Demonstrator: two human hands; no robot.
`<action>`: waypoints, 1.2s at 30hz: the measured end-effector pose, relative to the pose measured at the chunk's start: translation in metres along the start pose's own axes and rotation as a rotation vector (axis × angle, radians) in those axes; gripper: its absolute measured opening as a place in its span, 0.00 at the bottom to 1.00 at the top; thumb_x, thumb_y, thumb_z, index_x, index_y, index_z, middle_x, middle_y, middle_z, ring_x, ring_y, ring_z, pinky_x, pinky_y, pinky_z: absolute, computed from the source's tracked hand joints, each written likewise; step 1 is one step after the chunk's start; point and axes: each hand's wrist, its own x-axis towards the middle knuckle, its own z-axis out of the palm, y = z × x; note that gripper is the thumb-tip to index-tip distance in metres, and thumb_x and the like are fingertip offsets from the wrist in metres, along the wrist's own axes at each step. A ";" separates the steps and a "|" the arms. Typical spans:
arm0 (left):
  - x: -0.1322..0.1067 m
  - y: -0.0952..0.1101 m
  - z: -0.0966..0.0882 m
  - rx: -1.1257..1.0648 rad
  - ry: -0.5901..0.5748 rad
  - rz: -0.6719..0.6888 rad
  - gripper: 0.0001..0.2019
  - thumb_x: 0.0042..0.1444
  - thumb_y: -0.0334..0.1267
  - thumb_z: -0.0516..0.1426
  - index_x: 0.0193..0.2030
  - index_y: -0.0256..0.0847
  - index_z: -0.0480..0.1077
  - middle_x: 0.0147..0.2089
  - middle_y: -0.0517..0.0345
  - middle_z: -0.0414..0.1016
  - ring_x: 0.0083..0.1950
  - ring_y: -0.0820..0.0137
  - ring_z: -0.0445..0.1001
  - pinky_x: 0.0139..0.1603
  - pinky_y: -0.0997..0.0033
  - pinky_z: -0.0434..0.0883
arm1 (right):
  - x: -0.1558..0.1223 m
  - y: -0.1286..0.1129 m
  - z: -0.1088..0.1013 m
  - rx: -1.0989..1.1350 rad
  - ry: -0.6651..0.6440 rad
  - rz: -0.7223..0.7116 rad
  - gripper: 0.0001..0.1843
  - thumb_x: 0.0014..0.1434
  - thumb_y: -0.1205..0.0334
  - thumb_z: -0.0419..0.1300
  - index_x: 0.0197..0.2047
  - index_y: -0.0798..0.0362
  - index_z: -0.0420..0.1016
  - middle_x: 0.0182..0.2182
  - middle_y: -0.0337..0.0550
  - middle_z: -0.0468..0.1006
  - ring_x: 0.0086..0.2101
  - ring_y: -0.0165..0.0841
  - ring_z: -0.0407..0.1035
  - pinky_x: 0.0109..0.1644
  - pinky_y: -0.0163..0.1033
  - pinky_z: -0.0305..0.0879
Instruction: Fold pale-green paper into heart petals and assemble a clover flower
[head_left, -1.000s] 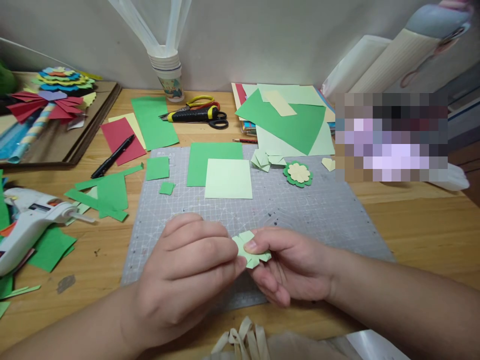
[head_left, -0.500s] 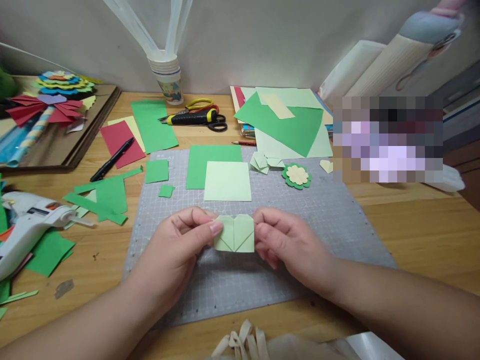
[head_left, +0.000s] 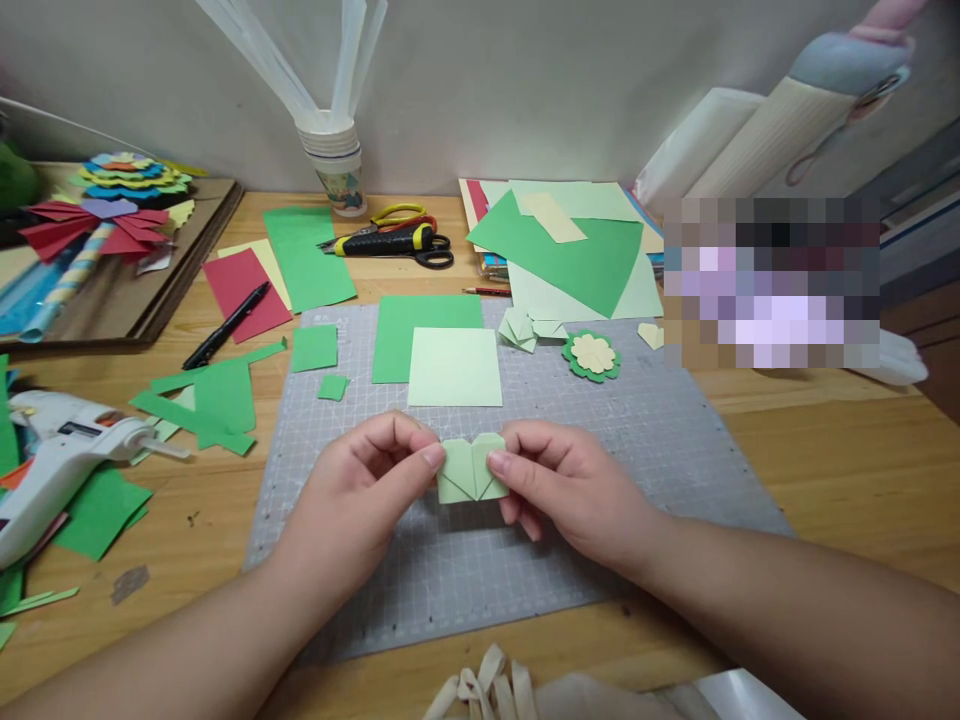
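Note:
Between my two hands is a folded piece of pale green paper (head_left: 473, 472), held up over the grey cutting mat (head_left: 420, 590). It has a centre slit, diagonal creases and clipped top corners. My left hand (head_left: 375, 475) pinches its left edge, thumb in front. My right hand (head_left: 566, 490) pinches its right edge with the thumb on the front face. Just beyond lie a pale green square (head_left: 454, 367) and a larger green sheet (head_left: 394, 335) beneath it. Folded pale green pieces (head_left: 525, 328) and a layered paper flower (head_left: 592, 355) are on the mat's far side.
At the left lie a white glue gun (head_left: 67, 440), green scraps (head_left: 225, 400) and a black pen (head_left: 225, 325). Farther back are a black-and-yellow cutter (head_left: 382, 240), scissors (head_left: 435, 252), paper cups (head_left: 341, 175) with clear sticks, and a stack of paper (head_left: 570, 260).
My right thumb has come over onto the front of the folded paper. The paper has turned slightly in my fingers, and the camera view has shifted a little.

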 end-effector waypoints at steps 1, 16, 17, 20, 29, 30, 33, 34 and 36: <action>0.000 0.001 0.000 0.025 0.003 0.012 0.09 0.57 0.37 0.59 0.27 0.41 0.68 0.27 0.64 0.67 0.30 0.74 0.63 0.32 0.75 0.62 | 0.000 0.000 -0.001 0.002 -0.002 -0.013 0.18 0.60 0.51 0.57 0.25 0.53 0.62 0.18 0.33 0.69 0.16 0.22 0.58 0.20 0.29 0.53; -0.002 0.013 0.002 0.308 -0.035 0.169 0.08 0.54 0.36 0.59 0.25 0.39 0.71 0.27 0.60 0.71 0.30 0.72 0.68 0.32 0.73 0.66 | -0.001 -0.005 0.001 0.048 0.035 -0.055 0.19 0.54 0.48 0.64 0.25 0.55 0.69 0.21 0.37 0.74 0.20 0.25 0.67 0.22 0.29 0.58; -0.002 0.013 0.001 0.297 -0.049 0.173 0.08 0.54 0.36 0.59 0.25 0.39 0.71 0.27 0.60 0.71 0.31 0.71 0.68 0.33 0.72 0.66 | -0.002 -0.006 0.001 0.060 0.032 -0.043 0.19 0.53 0.48 0.64 0.24 0.55 0.69 0.20 0.37 0.74 0.20 0.25 0.68 0.22 0.29 0.58; -0.003 0.012 0.000 0.200 -0.088 0.091 0.10 0.54 0.37 0.59 0.24 0.39 0.70 0.26 0.60 0.70 0.29 0.72 0.68 0.31 0.73 0.66 | -0.004 -0.006 0.002 0.110 0.010 0.010 0.21 0.52 0.45 0.65 0.24 0.56 0.68 0.19 0.38 0.75 0.20 0.25 0.70 0.22 0.29 0.61; -0.001 0.009 0.004 0.046 -0.114 -0.086 0.10 0.53 0.44 0.60 0.30 0.39 0.70 0.25 0.63 0.67 0.26 0.75 0.62 0.27 0.75 0.61 | 0.001 0.001 0.002 0.186 0.044 0.031 0.19 0.56 0.47 0.63 0.28 0.56 0.67 0.22 0.39 0.78 0.21 0.26 0.73 0.25 0.30 0.66; -0.001 0.010 0.005 0.060 -0.106 -0.095 0.10 0.52 0.43 0.61 0.30 0.39 0.70 0.24 0.63 0.67 0.25 0.75 0.61 0.27 0.76 0.60 | 0.001 0.001 0.002 0.175 0.055 0.023 0.19 0.55 0.48 0.63 0.29 0.56 0.67 0.23 0.38 0.77 0.21 0.26 0.73 0.25 0.30 0.66; -0.001 0.013 0.009 0.100 -0.071 -0.110 0.11 0.49 0.41 0.62 0.25 0.39 0.66 0.22 0.65 0.64 0.25 0.76 0.60 0.26 0.76 0.59 | 0.000 -0.001 0.004 0.135 0.053 -0.001 0.19 0.53 0.48 0.65 0.28 0.56 0.68 0.24 0.37 0.74 0.23 0.26 0.72 0.27 0.31 0.67; -0.001 0.014 0.009 0.108 -0.068 -0.110 0.11 0.49 0.41 0.62 0.25 0.39 0.65 0.22 0.65 0.64 0.25 0.76 0.60 0.26 0.76 0.58 | 0.000 -0.001 0.004 0.121 0.048 -0.010 0.18 0.53 0.48 0.65 0.28 0.55 0.68 0.24 0.36 0.73 0.24 0.26 0.71 0.28 0.32 0.67; -0.001 0.013 0.010 0.143 -0.082 -0.103 0.11 0.50 0.41 0.61 0.25 0.39 0.65 0.23 0.64 0.64 0.25 0.75 0.60 0.26 0.76 0.59 | -0.001 -0.001 0.004 0.078 0.059 -0.041 0.15 0.54 0.51 0.65 0.33 0.55 0.70 0.25 0.36 0.72 0.25 0.26 0.69 0.29 0.32 0.67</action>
